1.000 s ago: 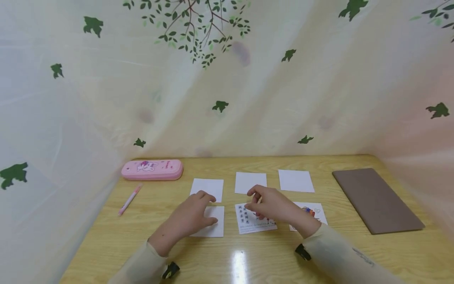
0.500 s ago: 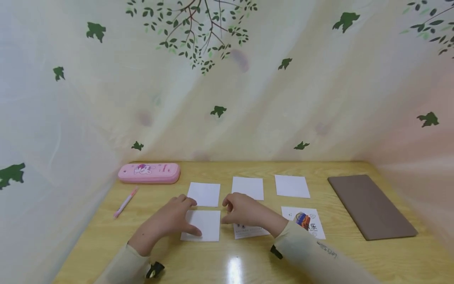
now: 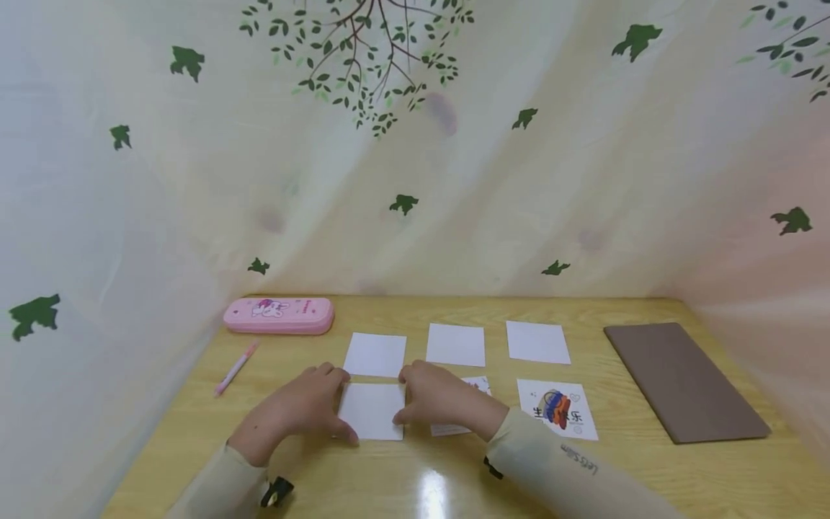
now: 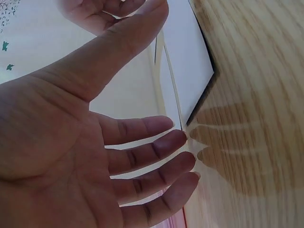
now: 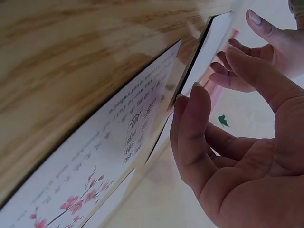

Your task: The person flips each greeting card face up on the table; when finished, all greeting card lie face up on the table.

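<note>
A blank white card lies on the table at the front left of two rows of cards, with a hand at either side. My left hand is at its left edge, thumb near the lower left corner, fingers toward the upper one. In the left wrist view the fingers are lightly bent and spread from the thumb. My right hand has fingertips and thumb right at the card's right edge, bent but apart. Beneath that hand lies a printed card with writing and pink blossoms, partly hidden in the head view.
Three blank cards, left, middle and right, form the back row. A colourful printed card lies front right, beside a brown folder. A pink pencil case and a pen are at left.
My right hand has moved left from over the blossom card to the blank card's right edge, uncovering the colourful card. My left hand has shifted left to the blank card's left edge.
</note>
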The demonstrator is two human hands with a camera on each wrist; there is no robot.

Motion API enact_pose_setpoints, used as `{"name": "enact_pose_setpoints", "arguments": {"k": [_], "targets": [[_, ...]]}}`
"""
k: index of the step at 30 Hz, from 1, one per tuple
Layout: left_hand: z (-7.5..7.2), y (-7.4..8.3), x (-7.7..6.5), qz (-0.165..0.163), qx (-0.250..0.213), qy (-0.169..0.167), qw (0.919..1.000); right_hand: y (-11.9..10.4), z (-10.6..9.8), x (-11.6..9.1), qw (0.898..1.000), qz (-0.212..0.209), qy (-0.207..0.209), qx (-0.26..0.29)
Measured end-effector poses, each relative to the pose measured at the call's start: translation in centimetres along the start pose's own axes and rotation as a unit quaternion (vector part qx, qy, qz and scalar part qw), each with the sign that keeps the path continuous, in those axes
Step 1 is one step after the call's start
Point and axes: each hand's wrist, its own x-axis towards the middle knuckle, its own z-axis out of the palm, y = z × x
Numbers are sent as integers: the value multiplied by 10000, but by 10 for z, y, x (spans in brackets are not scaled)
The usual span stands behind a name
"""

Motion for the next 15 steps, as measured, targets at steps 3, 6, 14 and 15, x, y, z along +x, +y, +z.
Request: {"name": "enact_pose_setpoints", "arguments": {"k": [3,6,14,15], "targets": [[1,-3,0,-34,-58,-121,9999,-3,1,-1,9999,-22,-22,-169],[2,-6,0,-74,-142,-197,9997,-3,3,-1,9993,-51,-105,-357],[0,-11,5,-32,-139,-142,9998,-2,7,4,9976,-6,-122,-687],[0,-11,5,-15,-119,-129,9998,-3,7,4,9975,9,-119,-696]]}}
